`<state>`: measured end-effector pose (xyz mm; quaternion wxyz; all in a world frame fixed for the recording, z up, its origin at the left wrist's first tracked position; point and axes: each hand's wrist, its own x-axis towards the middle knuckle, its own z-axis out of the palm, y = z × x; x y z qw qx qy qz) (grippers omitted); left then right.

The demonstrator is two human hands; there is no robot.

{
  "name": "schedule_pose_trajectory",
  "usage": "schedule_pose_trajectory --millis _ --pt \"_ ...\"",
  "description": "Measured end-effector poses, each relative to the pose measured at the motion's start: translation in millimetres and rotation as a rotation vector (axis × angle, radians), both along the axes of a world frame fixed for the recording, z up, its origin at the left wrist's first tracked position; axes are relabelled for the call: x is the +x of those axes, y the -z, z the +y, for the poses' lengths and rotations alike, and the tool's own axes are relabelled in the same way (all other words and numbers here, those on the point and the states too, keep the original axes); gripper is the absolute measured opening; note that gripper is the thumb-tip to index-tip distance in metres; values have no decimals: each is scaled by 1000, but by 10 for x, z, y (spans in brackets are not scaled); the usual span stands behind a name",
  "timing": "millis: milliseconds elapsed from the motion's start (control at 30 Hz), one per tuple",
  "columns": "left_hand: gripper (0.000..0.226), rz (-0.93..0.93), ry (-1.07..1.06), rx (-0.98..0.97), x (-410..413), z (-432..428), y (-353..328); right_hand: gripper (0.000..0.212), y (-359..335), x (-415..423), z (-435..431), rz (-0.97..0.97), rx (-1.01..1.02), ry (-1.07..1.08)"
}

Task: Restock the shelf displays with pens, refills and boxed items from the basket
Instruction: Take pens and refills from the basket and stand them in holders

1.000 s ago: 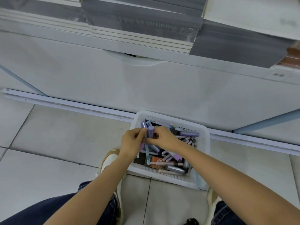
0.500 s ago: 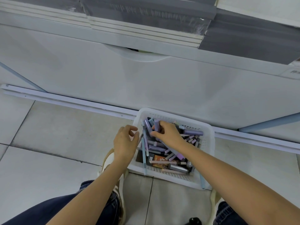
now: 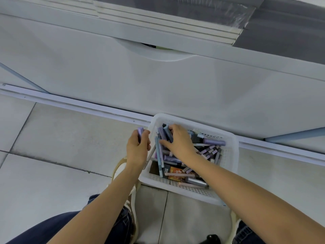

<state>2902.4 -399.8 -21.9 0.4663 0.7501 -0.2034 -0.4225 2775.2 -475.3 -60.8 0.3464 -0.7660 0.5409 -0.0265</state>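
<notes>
A white perforated basket [image 3: 226, 138] stands on the tiled floor against the white shelf base. It holds several purple, blue and pink pens [image 3: 213, 142] and a few dark and orange boxes [image 3: 175, 172]. My left hand [image 3: 138, 147] hovers just left of the basket's rim and grips a small purple box [image 3: 140, 132]. My right hand [image 3: 177, 141] reaches into the basket's far left corner, its fingers curled around a purple and a dark blue pen box [image 3: 165, 133].
A white cabinet front [image 3: 158, 81] with a curved handle recess rises behind the basket, with grey wrapped stacks [image 3: 175, 13] on the shelf above. A white floor rail [image 3: 70, 103] runs along the base. My shoes and knees sit below the basket.
My left hand has pulled away to the left of the basket with a purple box in it. My right hand has gone deeper into the far left corner onto more boxes.
</notes>
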Motion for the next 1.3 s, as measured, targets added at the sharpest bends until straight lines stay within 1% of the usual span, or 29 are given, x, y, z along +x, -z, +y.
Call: schedule_pose_trajectory --millis 67,133,200,267,333,400,467,500,567,633,667,700,800,867,900,967,1033,1067,1100,1133,1200,1233,1300 --pt "26 -16 37 4 24 13 3 49 66 80 59 43 -34 -48" --pt "27 -23 68 5 43 11 4 45 109 104 73 14 -44 -70" --pt "27 -27 100 10 60 8 2 36 95 110 27 -41 28 -65" --pt "25 -24 124 16 71 10 5 21 49 113 -31 -53 103 -115" --pt "21 -15 134 22 62 7 1 11 26 78 -78 -99 148 -154" --pt "17 -8 137 32 33 -4 -11 12 -51 -3 -109 -199 211 -79" --pt "14 20 153 31 -1 -14 -41 11 -163 -101 -150 -359 377 48" --pt "16 50 175 28 -21 -17 -57 11 -232 -146 -169 -440 477 84" --pt "30 168 239 29 -63 -22 -111 23 -363 -205 -184 -552 608 91" --pt "48 352 303 26 -112 -21 -177 23 -462 -234 -147 -574 605 69" --pt "51 404 334 16 -132 -15 -206 20 -496 -237 -112 -555 568 48" --pt "49 417 362 13 -151 -10 -231 17 -523 -242 -71 -530 532 20" --pt "41 377 367 78 -217 22 -249 22 -572 -200 59 -452 416 -121" --pt "28 301 302 127 -265 44 -217 19 -590 -172 123 -389 360 -190" --pt "22 258 255 137 -283 58 -200 22 -591 -178 138 -371 365 -202" --pt "14 206 167 113 -290 85 -184 35 -603 -234 148 -418 470 -195" --pt "13 181 128 76 -255 106 -185 36 -618 -310 138 -522 565 -200" --pt "15 162 124 78 -231 116 -186 33 -603 -338 132 -550 567 -187" --pt "16 138 124 95 -204 121 -186 31 -564 -368 127 -535 529 -152" --pt "17 117 124 120 -176 127 -180 29 -509 -397 126 -474 463 -111" --pt "19 86 133 155 -134 143 -160 29 -349 -464 150 -237 329 -94" --pt "20 77 140 159 -118 152 -149 33 -269 -487 190 -111 291 -139" --pt "20 72 144 163 -101 163 -140 37 -121 -496 307 79 226 -286"
